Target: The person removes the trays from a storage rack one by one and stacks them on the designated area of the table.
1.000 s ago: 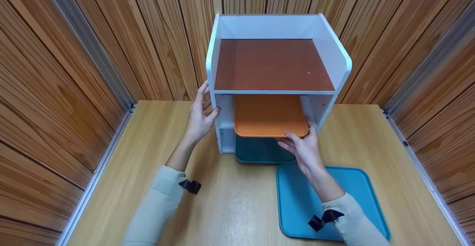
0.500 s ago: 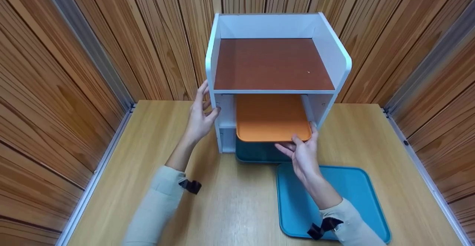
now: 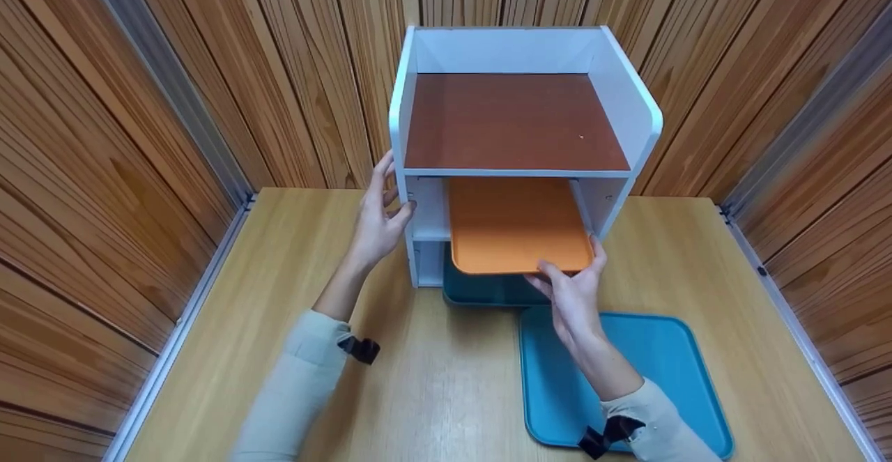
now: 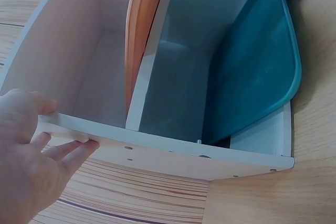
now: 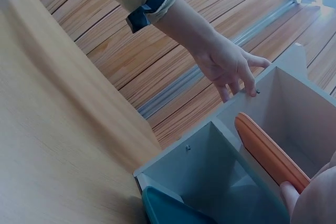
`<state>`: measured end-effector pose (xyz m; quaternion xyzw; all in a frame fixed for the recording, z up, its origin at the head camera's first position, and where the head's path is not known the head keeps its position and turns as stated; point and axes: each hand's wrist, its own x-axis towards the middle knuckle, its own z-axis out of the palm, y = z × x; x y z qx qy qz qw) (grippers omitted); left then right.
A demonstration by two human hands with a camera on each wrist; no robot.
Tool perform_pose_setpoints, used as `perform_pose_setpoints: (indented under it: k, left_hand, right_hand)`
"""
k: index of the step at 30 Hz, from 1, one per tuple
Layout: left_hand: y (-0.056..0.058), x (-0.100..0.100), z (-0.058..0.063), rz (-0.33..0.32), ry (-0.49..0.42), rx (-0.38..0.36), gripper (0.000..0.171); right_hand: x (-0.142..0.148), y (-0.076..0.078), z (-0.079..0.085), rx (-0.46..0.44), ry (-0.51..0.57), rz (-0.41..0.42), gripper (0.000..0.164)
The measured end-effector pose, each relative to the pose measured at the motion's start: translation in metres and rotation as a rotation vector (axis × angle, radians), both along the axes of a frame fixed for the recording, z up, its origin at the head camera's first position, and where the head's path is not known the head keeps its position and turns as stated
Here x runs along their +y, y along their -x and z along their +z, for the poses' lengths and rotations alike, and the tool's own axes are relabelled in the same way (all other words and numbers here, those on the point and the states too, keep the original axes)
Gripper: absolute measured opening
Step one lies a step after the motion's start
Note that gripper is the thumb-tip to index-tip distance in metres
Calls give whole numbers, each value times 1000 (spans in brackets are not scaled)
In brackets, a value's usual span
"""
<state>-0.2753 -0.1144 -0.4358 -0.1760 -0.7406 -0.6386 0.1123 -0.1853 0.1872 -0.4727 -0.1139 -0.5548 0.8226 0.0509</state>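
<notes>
A white shelf unit [image 3: 516, 171] with a brown top board stands against the back wall. My left hand [image 3: 378, 228] holds its left side panel, thumb on the front edge and fingers along the outer face [image 4: 31, 150]. From the middle compartment an orange tray [image 3: 519, 228] sticks out at the front. My right hand [image 3: 575, 298] grips that tray at its front right corner, thumb on the rim and fingers partly hidden beneath. Below it, a dark teal tray [image 3: 488, 291] lies in the bottom compartment, its front end projecting.
A blue tray [image 3: 655, 357] lies on the wooden table [image 3: 432, 378] at the front right, partly under my right forearm. Wood-patterned walls [image 3: 313, 65] enclose the back and both sides.
The orange tray has slid forward out of the middle compartment and slightly right, with my right hand on its corner. My left hand stays on the shelf's side.
</notes>
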Motion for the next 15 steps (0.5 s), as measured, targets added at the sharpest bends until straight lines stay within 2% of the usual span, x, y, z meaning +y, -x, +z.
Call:
perform_pose_setpoints:
  k: [10,15]
  left_hand:
    - [1,0,0,4,2,0,83]
    - [0,0,-1,5,14,7,83]
  right_hand:
    - [-1,-5,-1,79,28,-87,86]
    - [-1,-6,-3,117,32,-136,89]
